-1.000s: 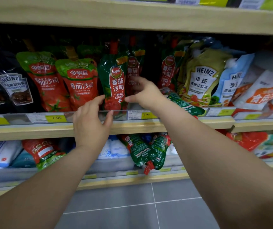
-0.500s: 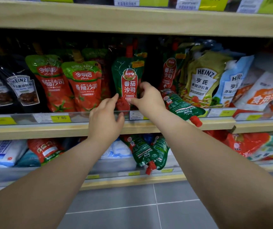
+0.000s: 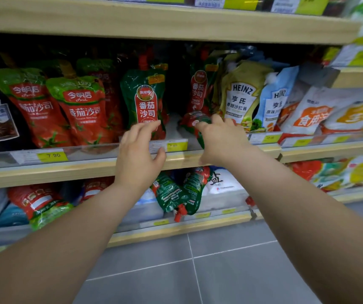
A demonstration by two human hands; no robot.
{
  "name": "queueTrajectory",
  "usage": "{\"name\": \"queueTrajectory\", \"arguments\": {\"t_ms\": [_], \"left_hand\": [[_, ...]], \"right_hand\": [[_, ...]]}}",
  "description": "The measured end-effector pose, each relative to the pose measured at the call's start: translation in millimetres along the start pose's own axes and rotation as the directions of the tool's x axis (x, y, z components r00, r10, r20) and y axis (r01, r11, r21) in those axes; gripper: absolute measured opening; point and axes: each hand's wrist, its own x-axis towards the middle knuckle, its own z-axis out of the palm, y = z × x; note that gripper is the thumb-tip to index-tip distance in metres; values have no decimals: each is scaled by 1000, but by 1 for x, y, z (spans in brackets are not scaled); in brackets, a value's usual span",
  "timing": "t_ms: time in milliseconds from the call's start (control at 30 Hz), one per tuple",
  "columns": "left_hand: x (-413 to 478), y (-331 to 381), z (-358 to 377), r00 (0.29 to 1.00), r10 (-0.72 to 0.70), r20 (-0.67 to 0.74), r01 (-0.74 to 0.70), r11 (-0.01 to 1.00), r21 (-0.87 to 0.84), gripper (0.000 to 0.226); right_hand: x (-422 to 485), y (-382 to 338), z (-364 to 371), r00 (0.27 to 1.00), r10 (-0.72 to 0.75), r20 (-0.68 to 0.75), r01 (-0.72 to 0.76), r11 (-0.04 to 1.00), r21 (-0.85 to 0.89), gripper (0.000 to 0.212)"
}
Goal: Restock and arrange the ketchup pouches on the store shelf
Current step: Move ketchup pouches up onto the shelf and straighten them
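Near: grey floor tiles (image 3: 231, 270); lower shelf (image 3: 176, 230) with two green ketchup pouches (image 3: 180, 194) hanging caps down. Farther, at the middle shelf (image 3: 77, 170) edge: left hand (image 3: 139, 150) released, fingers spread, fingertips touching the upright green ketchup pouch (image 3: 144, 99). To the right: right hand (image 3: 220, 139) grasping a toppled green pouch (image 3: 195, 123) (blurred). Far right: Heinz salad dressing pouch (image 3: 241, 95), upright

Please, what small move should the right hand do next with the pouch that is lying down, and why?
Probably tip the lying pouch upright into the gap beside the standing green pouch. The right hand is on it, it lies flat at the shelf edge, and the left hand steadies the standing one.
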Motion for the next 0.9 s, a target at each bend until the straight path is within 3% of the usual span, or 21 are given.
{"name": "queueTrajectory", "arguments": {"t_ms": [167,367,567,667,767,833,900], "left_hand": [[2,18,20,997,30,70,-27,998,-50,59],[19,40,41,987,57,152,-43,995,-90,67],[37,54,55,994,48,96,-36,991,-128,46],[41,55,55,997,48,58,-39,990,-139,36],[44,55,54,997,46,61,-35,984,-175,34],[46,55,53,998,-8,57,20,977,-214,32],[49,54,52,994,-73,81,91,962,-257,32]], "right_hand": [[-10,22,12,975,-39,-220,58,995,82,49],[-20,41,8,889,100,-446,108,902,418,31],[-19,48,-10,867,189,-462,144,792,594,22],[-18,49,-8,863,210,-459,212,674,708,35],[-16,51,-1,836,293,-464,295,473,830,59],[-13,54,9,843,363,-398,271,354,895,67],[-7,54,22,879,363,-309,184,338,923,70]]}}
